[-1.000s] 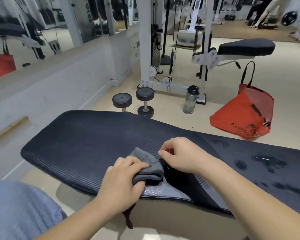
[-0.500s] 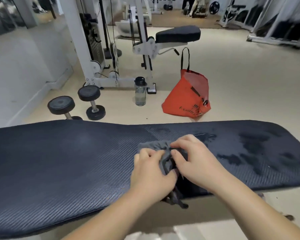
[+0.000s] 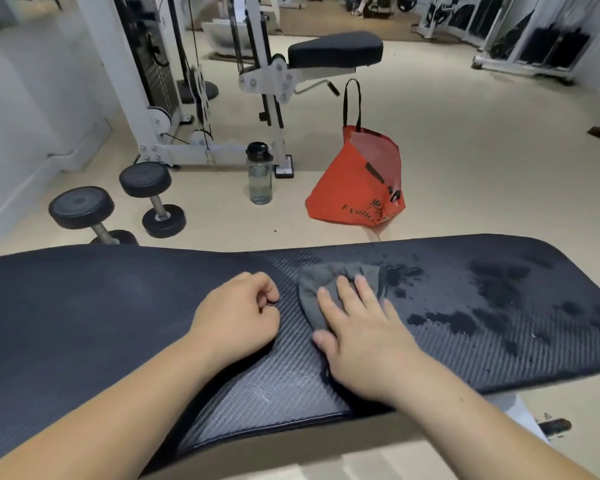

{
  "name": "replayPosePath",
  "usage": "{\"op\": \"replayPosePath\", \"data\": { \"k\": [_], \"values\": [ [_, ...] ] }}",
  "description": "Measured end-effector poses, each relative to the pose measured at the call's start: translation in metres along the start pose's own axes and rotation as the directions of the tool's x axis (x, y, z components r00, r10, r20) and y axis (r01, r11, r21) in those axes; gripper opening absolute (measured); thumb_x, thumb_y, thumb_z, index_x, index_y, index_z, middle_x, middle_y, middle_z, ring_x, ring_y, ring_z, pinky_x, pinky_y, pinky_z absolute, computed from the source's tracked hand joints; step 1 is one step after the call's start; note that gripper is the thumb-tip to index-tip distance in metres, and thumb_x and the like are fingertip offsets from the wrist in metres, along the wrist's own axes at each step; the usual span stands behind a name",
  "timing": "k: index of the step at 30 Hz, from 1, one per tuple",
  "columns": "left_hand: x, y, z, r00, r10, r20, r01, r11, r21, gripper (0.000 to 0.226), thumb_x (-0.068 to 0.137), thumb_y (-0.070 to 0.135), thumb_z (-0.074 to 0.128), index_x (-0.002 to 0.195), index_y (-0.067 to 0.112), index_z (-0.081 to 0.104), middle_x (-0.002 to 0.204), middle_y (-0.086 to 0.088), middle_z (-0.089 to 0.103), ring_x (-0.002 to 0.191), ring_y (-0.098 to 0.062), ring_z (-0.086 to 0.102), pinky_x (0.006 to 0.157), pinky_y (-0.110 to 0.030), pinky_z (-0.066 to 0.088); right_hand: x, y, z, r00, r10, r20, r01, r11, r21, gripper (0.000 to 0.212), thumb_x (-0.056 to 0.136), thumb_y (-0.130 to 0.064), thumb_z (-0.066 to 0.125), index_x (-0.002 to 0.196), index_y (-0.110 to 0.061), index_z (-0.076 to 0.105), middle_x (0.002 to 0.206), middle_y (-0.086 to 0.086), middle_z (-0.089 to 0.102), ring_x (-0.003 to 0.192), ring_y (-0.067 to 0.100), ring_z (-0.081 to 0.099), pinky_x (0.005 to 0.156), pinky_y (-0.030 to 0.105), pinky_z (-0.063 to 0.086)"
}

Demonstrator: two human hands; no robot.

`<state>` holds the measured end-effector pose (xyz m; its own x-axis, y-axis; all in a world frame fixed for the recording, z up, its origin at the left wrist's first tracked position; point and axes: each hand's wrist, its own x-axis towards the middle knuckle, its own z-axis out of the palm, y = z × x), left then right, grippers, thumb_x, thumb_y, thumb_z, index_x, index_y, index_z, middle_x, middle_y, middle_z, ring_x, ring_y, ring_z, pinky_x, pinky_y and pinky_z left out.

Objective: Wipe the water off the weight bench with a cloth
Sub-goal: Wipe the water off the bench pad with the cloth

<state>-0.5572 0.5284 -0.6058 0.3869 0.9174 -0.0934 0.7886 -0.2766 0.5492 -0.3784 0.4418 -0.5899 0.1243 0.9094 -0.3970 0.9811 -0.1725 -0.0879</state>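
The dark textured weight bench runs across the view from left to right. A grey cloth lies bunched on its middle. My right hand presses flat on the cloth with straight fingers. To the left of the cloth, my left hand rests on the pad with fingers curled, holding nothing. Dark water patches and small droplets cover the pad to the right of the cloth, the nearest ones touching its right edge.
On the floor beyond the bench stand two black dumbbells, a clear water bottle and a red tote bag. A white cable machine with a black seat pad stands further back.
Both hands held the cloth bunched before. Now my left hand has let go and moved left, and my right hand lies flat on the cloth, which has shifted right to the water.
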Motion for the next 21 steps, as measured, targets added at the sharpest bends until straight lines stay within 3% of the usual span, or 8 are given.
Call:
{"op": "replayPosePath", "data": {
  "k": [3,6,9,13,15,17,19,21],
  "values": [
    [0.003,-0.003,0.001,1.000,-0.027,-0.002,0.027,0.998,-0.054,0.010,0.079,0.029,0.059,0.085,0.036,0.061,0.088,0.014,0.062,0.080,-0.001,0.058,0.073,-0.029,0.048,0.048,0.015,-0.007,0.982,-0.022,-0.189,0.040,0.995,0.094,0.070,0.101,-0.065,0.031,0.163,-0.036,0.019,0.174,0.001,0.011,0.160,0.026,-0.001,0.127,0.055,0.015],
    [0.005,-0.011,-0.002,0.998,-0.049,0.026,0.053,0.984,-0.171,0.015,0.081,0.021,0.061,0.083,0.035,0.068,0.078,0.020,0.068,0.065,0.001,0.057,0.068,-0.023,0.046,0.065,0.010,-0.008,0.921,0.018,-0.390,0.010,0.998,0.069,0.062,0.094,-0.068,0.039,0.145,-0.035,0.051,0.148,0.002,0.048,0.142,0.029,0.035,0.107,0.052,0.041],
    [0.011,-0.020,-0.014,0.981,-0.142,0.134,0.191,0.850,-0.491,0.019,0.088,0.006,0.065,0.086,0.020,0.078,0.064,0.014,0.069,0.057,-0.001,0.058,0.052,-0.017,0.045,0.055,-0.008,-0.001,0.906,-0.119,-0.406,0.131,0.991,0.003,0.059,0.091,-0.068,0.040,0.137,-0.034,0.055,0.131,-0.001,0.050,0.130,0.025,0.042,0.099,0.049,0.043],
    [0.015,-0.030,-0.024,0.969,-0.132,0.208,0.237,0.730,-0.641,0.019,0.086,-0.009,0.062,0.085,0.005,0.075,0.065,0.000,0.068,0.058,-0.011,0.059,0.043,-0.026,0.047,0.059,-0.018,0.003,0.866,-0.329,-0.376,0.356,0.934,0.003,0.060,0.091,-0.064,0.040,0.145,-0.039,0.052,0.141,-0.006,0.050,0.139,0.019,0.040,0.115,0.050,0.034],
    [0.015,-0.032,-0.024,0.966,-0.136,0.218,0.248,0.721,-0.647,0.020,0.086,-0.010,0.061,0.084,0.003,0.075,0.062,0.001,0.067,0.056,-0.011,0.058,0.044,-0.026,0.048,0.079,-0.005,-0.002,0.869,-0.234,-0.436,0.254,0.967,-0.014,0.057,0.091,-0.064,0.038,0.142,-0.042,0.054,0.139,-0.007,0.054,0.136,0.020,0.045,0.117,0.051,0.031],
    [0.014,-0.032,-0.024,0.966,-0.142,0.216,0.251,0.716,-0.651,0.019,0.086,-0.009,0.062,0.085,0.003,0.076,0.067,-0.002,0.068,0.058,-0.010,0.059,0.046,-0.026,0.051,0.095,0.018,-0.011,0.890,0.002,-0.456,0.009,1.000,0.022,0.055,0.093,-0.063,0.037,0.139,-0.040,0.056,0.137,0.000,0.056,0.133,0.027,0.046,0.115,0.051,0.033],
    [0.013,-0.031,-0.021,0.969,-0.142,0.200,0.239,0.726,-0.645,0.017,0.087,-0.008,0.063,0.087,0.003,0.076,0.071,-0.005,0.068,0.058,-0.009,0.060,0.048,-0.025,0.052,0.103,0.036,-0.016,0.856,0.244,-0.455,-0.222,0.970,0.101,0.052,0.094,-0.061,0.039,0.134,-0.034,0.059,0.135,0.009,0.054,0.129,0.035,0.044,0.107,0.050,0.039],
    [0.013,-0.030,-0.017,0.975,-0.140,0.175,0.221,0.738,-0.637,0.017,0.088,-0.008,0.064,0.086,0.003,0.076,0.070,-0.006,0.067,0.057,-0.008,0.060,0.048,-0.024,0.052,0.102,0.032,-0.016,0.828,0.313,-0.465,-0.301,0.948,0.103,0.049,0.095,-0.059,0.041,0.129,-0.030,0.061,0.130,0.011,0.052,0.126,0.036,0.043,0.100,0.050,0.041]
  ]
}}
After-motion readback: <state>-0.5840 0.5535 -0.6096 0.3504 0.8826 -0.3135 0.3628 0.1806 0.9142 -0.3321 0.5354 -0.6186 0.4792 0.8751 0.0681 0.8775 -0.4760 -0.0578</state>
